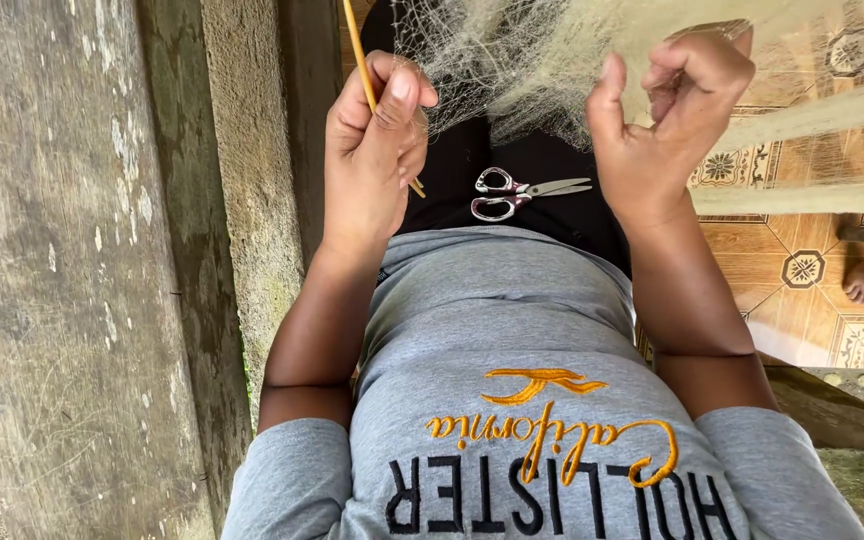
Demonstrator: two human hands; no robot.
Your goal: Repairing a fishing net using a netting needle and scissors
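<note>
Beside weathered planks, our left hand [377,150] grips the netting needle [364,70], right hand [667,120] pinching net [532,60], mid-knot; scissors [522,192] lie on our lap.

Left hand [372,150] is raised, fingers curled tight, thumb pressed across them; right hand [667,120] raised, fingers pinched, thumb upright beside them.
</note>
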